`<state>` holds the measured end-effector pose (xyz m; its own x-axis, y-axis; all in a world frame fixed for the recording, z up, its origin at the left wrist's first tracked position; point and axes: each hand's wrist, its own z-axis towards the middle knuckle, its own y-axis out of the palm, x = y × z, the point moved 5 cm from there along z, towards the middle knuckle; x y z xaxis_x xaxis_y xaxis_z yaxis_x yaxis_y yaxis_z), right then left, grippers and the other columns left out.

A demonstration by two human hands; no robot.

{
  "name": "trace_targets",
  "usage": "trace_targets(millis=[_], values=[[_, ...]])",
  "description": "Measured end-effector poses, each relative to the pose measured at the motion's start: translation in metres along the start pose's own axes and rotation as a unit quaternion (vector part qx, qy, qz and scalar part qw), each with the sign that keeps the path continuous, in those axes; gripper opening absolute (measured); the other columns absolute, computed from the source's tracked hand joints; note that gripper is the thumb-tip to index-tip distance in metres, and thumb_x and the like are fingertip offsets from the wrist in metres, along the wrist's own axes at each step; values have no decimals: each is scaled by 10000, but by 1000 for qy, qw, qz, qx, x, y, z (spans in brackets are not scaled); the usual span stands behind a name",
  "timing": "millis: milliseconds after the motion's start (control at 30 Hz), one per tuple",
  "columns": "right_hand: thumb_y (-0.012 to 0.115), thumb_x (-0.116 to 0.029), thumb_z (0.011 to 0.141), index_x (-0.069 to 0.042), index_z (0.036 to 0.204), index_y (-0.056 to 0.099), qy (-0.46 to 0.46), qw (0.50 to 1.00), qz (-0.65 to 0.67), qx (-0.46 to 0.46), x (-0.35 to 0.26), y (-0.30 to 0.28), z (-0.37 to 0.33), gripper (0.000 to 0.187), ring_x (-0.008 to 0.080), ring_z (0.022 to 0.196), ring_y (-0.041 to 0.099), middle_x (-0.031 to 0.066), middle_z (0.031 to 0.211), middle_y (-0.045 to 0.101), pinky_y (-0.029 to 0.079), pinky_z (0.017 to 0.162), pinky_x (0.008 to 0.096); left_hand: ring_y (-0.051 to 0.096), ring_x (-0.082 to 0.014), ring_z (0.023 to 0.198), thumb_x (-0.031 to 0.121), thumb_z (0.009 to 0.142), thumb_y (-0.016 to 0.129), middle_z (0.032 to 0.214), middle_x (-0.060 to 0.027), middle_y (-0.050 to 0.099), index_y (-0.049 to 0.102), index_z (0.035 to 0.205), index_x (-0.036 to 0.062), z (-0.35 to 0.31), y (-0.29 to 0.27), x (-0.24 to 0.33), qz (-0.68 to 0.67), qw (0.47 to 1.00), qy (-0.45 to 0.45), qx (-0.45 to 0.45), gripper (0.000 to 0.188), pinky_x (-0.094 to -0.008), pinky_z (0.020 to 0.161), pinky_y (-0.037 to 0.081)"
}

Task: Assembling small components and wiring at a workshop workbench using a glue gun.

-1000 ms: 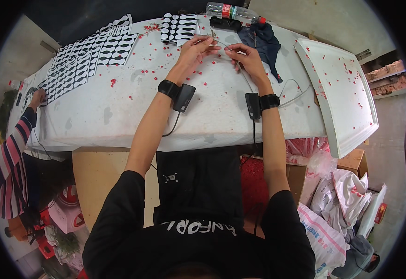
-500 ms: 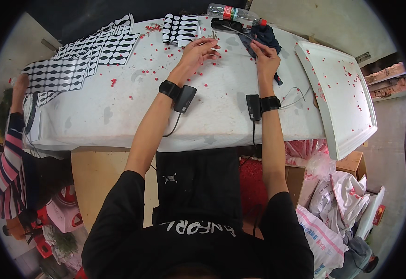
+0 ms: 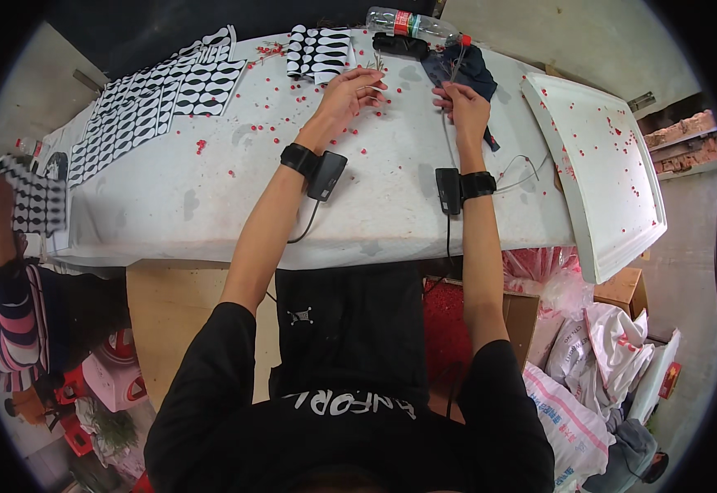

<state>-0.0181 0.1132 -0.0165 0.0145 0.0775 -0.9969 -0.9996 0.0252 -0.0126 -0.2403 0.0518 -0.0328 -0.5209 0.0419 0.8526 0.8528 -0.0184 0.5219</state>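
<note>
Over the far middle of the table, my left hand [image 3: 350,97] is closed in a pinch. A small bunch of thin greenish-brown stems [image 3: 378,62] sticks up past its fingertips. To its right, my right hand [image 3: 467,107] is closed on a thin grey wire-like stem [image 3: 448,135], part of which trails down beside the wrist. Its upper end shows against a dark cloth [image 3: 480,74] just beyond that hand. Small red beads [image 3: 201,146] lie scattered on the white tabletop [image 3: 293,205] around both hands. Both wrists wear black straps with small boxes.
Behind my hands lie a plastic bottle [image 3: 416,25] and a black case [image 3: 399,45]. Black-and-white patterned sheets [image 3: 202,86] cover the far left. A white tray [image 3: 605,164] with red beads leans at right. A co-worker's arm [image 3: 1,214] holds another patterned sheet at the left edge.
My right hand has shifted slightly, and the wire-like stem in it now trails down toward the wrist. The co-worker has pulled a patterned sheet off the pile toward themselves. My left hand stays put.
</note>
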Motion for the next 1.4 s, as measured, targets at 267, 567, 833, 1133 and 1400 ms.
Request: trace_targets(millis=[267, 567, 833, 1133, 1400], values=[[653, -128, 908, 56, 1034, 611, -110, 992, -24, 53, -9, -6, 1, 226, 156, 827, 688, 125, 948, 718, 497, 647, 226, 626, -178, 811, 175, 934, 582, 956, -93, 660, 602, 1110, -18, 0, 2, 2, 3, 1000, 8, -11, 262, -282, 703, 500], [608, -50, 874, -15, 1002, 542, -351, 926, -82, 116, -56, -3, -24, 148, 289, 1306, 475, 189, 1253, 625, 322, 1074, 357, 606, -177, 817, 218, 941, 547, 952, -85, 638, 597, 1112, -11, -1, 0, 1, 10, 1000, 6, -21, 290, -286, 732, 487], [580, -45, 829, -34, 978, 532, -340, 932, -96, 80, -50, -6, -19, 157, 314, 1354, 424, 189, 1292, 606, 271, 1105, 357, 597, -173, 823, 239, 934, 541, 944, -79, 628, 595, 1110, -9, 1, -1, 0, 6, 1000, 7, -26, 309, -286, 735, 482], [614, -92, 804, -70, 1321, 525, -188, 924, -327, 63, 3, -12, 11, 525, 296, 1112, 618, 181, 1233, 631, 458, 950, 324, 595, -173, 818, 242, 927, 546, 929, -78, 620, 597, 1098, -14, 2, 2, 0, -1, 1000, 8, -29, 312, -286, 730, 482], [673, -126, 787, -69, 1344, 524, -156, 943, -290, 43, 3, -9, 7, 579, 296, 1124, 612, 178, 1220, 636, 450, 972, 333, 596, -172, 815, 233, 933, 539, 923, -79, 621, 605, 1087, -18, 2, -1, 0, 2, 1000, 9, -26, 302, -285, 723, 483]])
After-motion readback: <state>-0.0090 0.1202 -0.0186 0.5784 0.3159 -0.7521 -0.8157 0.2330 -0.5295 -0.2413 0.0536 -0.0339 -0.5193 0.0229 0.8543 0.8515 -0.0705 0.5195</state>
